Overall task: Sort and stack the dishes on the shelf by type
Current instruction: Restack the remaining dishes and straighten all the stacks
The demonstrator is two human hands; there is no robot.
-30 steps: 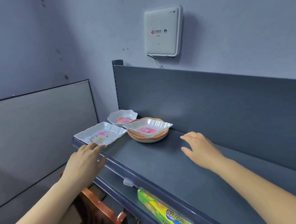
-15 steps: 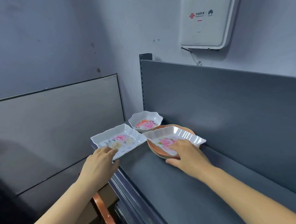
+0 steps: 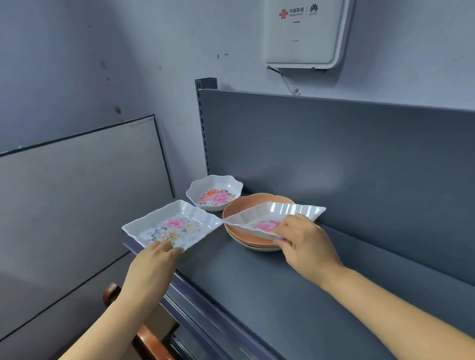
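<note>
A: How many square dishes have you got in front of you?
B: You have 2: the left square dish (image 3: 175,227) and the right square dish (image 3: 274,213).
A: And bowls?
B: You have 1 scalloped floral bowl (image 3: 215,192), far left.
A: Round plates?
B: You can count at least 2 rims in the orange plate stack (image 3: 243,205); whether there is a 3rd is unclear.
A: Anything else?
B: You have 1 shelf (image 3: 264,288), 1 white wall box (image 3: 305,25), 1 wooden chair back (image 3: 154,346), and your 2 hands: left hand (image 3: 152,264) and right hand (image 3: 303,242).
</note>
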